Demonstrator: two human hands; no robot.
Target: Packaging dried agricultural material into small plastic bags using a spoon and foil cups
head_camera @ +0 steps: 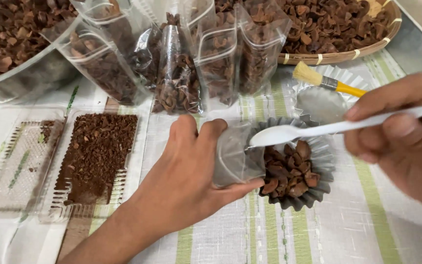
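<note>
1. Here, the left hand (186, 181) grips a small clear pouch (233, 156), fingers wrapped round it, its open mouth tipped toward the fluted foil cup (318, 161).
2. The right hand (401, 132) pinches a white plastic spoon (308, 131) by the handle; the spoon's long axis runs sideways, bowl just above the cup's near rim and right at the pouch mouth.
3. The cup holds brown dried shell pieces (289, 173) and lies directly right of the pouch, touching it; the left hand is the nearer one.
4. Behind the cup rests a yellow-handled brush (323, 80) on an empty foil cup (318, 102).
5. Left of the cup sits a clear tray of brown crumbs (96, 156); beyond it, filled pouches (177, 63) and a woven basket (357, 51).
</note>
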